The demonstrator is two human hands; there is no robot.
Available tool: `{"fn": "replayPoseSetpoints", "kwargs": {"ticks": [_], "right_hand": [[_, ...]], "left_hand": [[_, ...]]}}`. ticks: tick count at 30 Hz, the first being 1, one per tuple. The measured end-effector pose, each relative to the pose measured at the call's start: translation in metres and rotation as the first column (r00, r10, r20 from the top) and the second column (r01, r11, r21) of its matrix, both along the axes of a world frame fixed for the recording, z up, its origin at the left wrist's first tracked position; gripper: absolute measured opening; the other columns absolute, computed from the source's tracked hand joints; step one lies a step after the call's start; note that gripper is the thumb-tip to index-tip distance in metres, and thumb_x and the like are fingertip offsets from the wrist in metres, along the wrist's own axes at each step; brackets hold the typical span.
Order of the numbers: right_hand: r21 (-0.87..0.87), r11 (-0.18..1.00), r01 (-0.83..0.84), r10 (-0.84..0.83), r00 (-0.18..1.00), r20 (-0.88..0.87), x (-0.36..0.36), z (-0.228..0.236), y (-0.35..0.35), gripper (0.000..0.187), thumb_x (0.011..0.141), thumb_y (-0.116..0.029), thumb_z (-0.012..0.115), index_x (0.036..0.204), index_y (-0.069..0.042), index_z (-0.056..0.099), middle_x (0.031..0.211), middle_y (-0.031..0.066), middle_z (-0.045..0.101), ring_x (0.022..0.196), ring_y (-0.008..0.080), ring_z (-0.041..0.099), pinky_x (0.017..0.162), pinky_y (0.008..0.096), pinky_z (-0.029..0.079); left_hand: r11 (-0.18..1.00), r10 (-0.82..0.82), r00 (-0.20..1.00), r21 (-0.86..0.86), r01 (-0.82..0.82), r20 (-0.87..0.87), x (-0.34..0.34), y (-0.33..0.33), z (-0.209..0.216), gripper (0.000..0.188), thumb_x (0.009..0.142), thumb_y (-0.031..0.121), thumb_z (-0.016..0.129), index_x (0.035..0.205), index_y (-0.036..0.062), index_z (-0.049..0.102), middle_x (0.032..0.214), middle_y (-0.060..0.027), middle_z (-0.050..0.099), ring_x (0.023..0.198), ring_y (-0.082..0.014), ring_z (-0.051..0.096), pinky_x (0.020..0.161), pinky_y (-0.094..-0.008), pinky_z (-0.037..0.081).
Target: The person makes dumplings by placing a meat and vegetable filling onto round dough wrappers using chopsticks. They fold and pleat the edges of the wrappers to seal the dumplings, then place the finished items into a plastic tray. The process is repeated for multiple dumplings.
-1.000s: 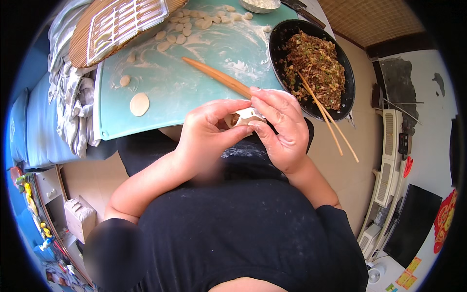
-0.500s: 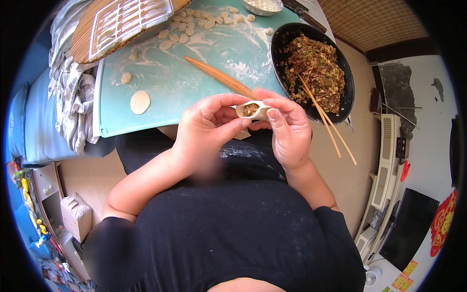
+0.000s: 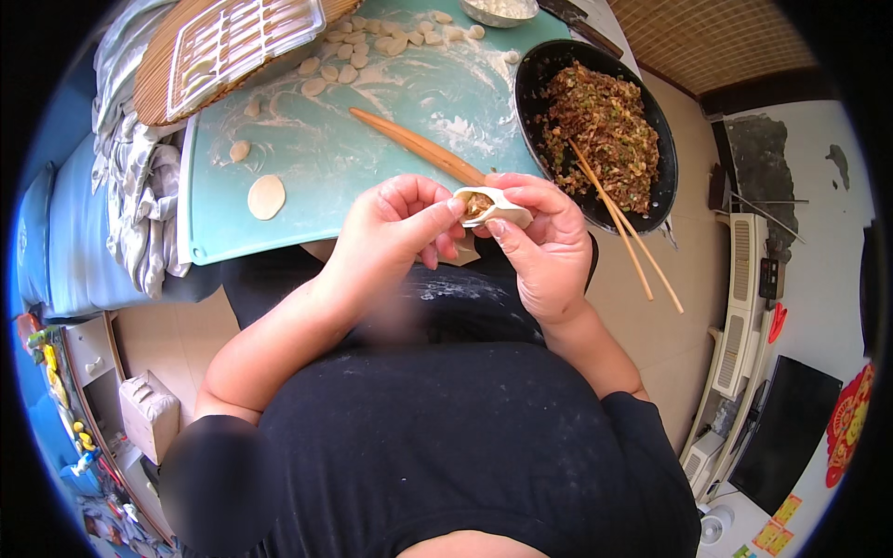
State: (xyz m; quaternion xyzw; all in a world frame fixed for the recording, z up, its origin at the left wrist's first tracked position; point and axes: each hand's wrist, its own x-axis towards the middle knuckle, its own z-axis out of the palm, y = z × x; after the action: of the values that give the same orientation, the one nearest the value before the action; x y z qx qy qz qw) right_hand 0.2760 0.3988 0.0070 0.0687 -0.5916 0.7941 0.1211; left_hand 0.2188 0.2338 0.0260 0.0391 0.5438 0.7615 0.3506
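Note:
Between my two hands is a dumpling [image 3: 503,216], its pale wrapper folded up around brown filling that shows at the left opening. My right hand [image 3: 547,244] pinches the right part of it between thumb and fingers. The left thumb and fingertips of my left hand [image 3: 400,219] are closed on its left rim. Just beyond my hands lies a wooden rolling pin [image 3: 414,144], slanting across the floured green mat [image 3: 307,186]. One flat round wrapper [image 3: 266,197] rests on the mat's left side, with a small dough piece [image 3: 240,150] above it.
To the right, a black pan [image 3: 528,107] holds chopped filling [image 3: 605,130], with chopsticks [image 3: 625,228] leaning out over its near edge. Several dough pieces [image 3: 358,46] lie at the back near a bowl of flour [image 3: 499,9]. A white tray [image 3: 244,46] sits on a woven round board [image 3: 153,88], far left.
My left hand has shifted its grip at the dumpling's left opening, the thumb moving up onto the rim. The dumpling has turned slightly and moved a little right.

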Motion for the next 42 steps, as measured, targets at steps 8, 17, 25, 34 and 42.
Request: {"fn": "replayPoseSetpoints", "kwargs": {"ticks": [8, 17, 25, 34, 42], "right_hand": [[-0.053, 0.998, 0.024, -0.024, 1.0, 0.001, 0.0, 0.002, -0.006, 0.029, 0.078, 0.014, 0.056, 0.101, -0.004, 0.051, 0.116, 0.0132, 0.049, 0.102, 0.0175, 0.054, 0.089, 0.0291, 0.045], [-0.059, 0.998, 0.019, -0.018, 1.0, 0.022, 0.002, 0.001, -0.009, 0.028, 0.079, 0.013, 0.056, 0.101, -0.003, 0.049, 0.115, 0.0132, 0.049, 0.102, 0.0174, 0.054, 0.089, 0.0288, 0.045], [-0.072, 0.997, 0.034, -0.033, 0.999, 0.012, 0.003, 0.001, -0.007, 0.026, 0.079, 0.012, 0.056, 0.1, -0.003, 0.05, 0.113, 0.0133, 0.051, 0.101, 0.0175, 0.055, 0.086, 0.0284, 0.047], [-0.167, 0.984, -0.057, 0.08, 0.987, 0.136, 0.004, 0.009, -0.005, 0.022, 0.082, 0.007, 0.056, 0.102, -0.002, 0.052, 0.11, 0.0121, 0.054, 0.095, 0.0154, 0.057, 0.08, 0.0261, 0.051], [-0.201, 0.979, -0.031, 0.058, 0.99, 0.13, 0.003, 0.007, -0.008, 0.022, 0.082, 0.007, 0.056, 0.102, 0.0, 0.051, 0.109, 0.0128, 0.054, 0.094, 0.0151, 0.057, 0.081, 0.0268, 0.05]], "left_hand": [[0.971, 0.041, 0.804, -0.164, -0.171, -0.593, 0.011, 0.004, 0.001, 0.017, 0.077, 0.003, 0.068, 0.089, -0.0003, 0.057, 0.076, -0.0033, 0.061, 0.067, -0.0083, 0.057, 0.063, -0.0205, 0.048], [0.916, -0.009, 0.324, -0.138, -0.376, -0.946, 0.002, 0.005, -0.004, 0.015, 0.066, 0.002, 0.07, 0.076, 0.0032, 0.06, 0.073, -0.0101, 0.061, 0.062, -0.0243, 0.06, 0.054, -0.0291, 0.048], [0.972, 0.022, 0.827, -0.18, -0.148, -0.561, 0.004, -0.002, -0.001, 0.013, 0.073, 0.001, 0.067, 0.085, 0.0026, 0.065, 0.081, -0.0073, 0.064, 0.066, -0.0172, 0.061, 0.059, -0.0264, 0.048], [0.994, 0.001, 0.68, -0.075, -0.083, -0.733, -0.014, -0.006, -0.015, 0.015, 0.077, -0.002, 0.063, 0.091, 0.0013, 0.066, 0.089, -0.0078, 0.063, 0.079, -0.0143, 0.059, 0.067, -0.0242, 0.047], [0.981, 0.021, 0.611, -0.103, -0.166, -0.791, -0.01, -0.003, -0.007, 0.016, 0.072, 0.006, 0.071, 0.087, 0.0033, 0.066, 0.089, -0.0068, 0.064, 0.078, -0.0142, 0.06, 0.062, -0.024, 0.047]]}}
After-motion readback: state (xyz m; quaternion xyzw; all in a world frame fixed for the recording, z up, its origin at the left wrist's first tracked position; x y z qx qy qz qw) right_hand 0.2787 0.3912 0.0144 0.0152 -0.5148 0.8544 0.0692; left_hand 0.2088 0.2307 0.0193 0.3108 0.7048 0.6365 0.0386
